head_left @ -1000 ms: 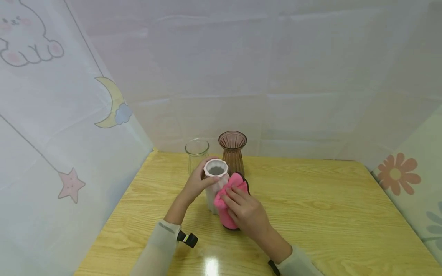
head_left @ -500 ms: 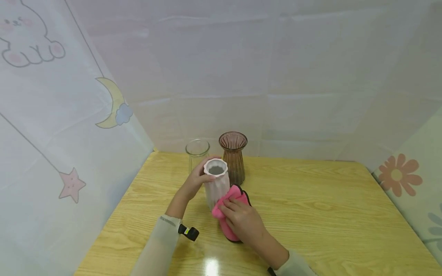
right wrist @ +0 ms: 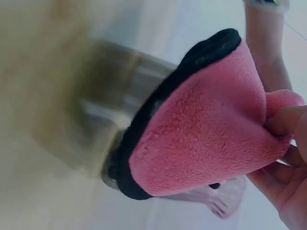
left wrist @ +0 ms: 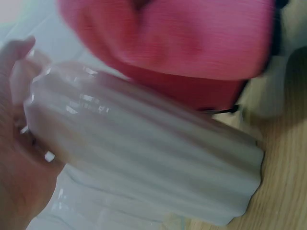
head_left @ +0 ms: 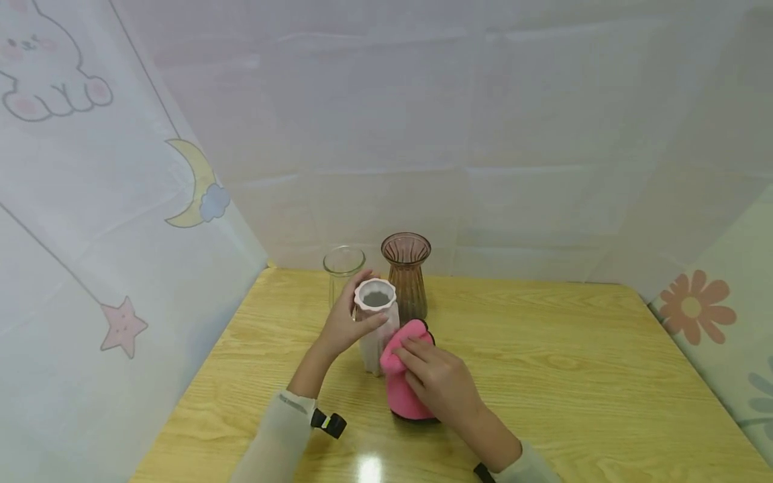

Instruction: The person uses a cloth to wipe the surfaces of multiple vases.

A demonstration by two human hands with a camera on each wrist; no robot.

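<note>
A white fluted vase (head_left: 376, 335) with a scalloped rim stands near the middle of the table, its ribbed side filling much of the left wrist view (left wrist: 144, 143). My left hand (head_left: 344, 325) grips it just below the rim, thumb in front and fingers behind. In my right hand (head_left: 443, 379) a pink cloth (head_left: 407, 396) with a black edge is bunched between thumb and fingers. The cloth lies against or very close to the vase's right side; contact is hard to tell. Part of the vase's lower side is hidden by the cloth.
Behind the white vase stand a clear glass vase (head_left: 343, 261) and a purple-brown glass vase (head_left: 407, 275). The wooden table (head_left: 543, 362) ends at a pale cloth backdrop (head_left: 513, 134) at the back, with more printed cloth on both sides.
My right hand and the cloth moved down along the vase, then slightly up and right. The left hand keeps its hold near the rim, its thumb shifted a little.
</note>
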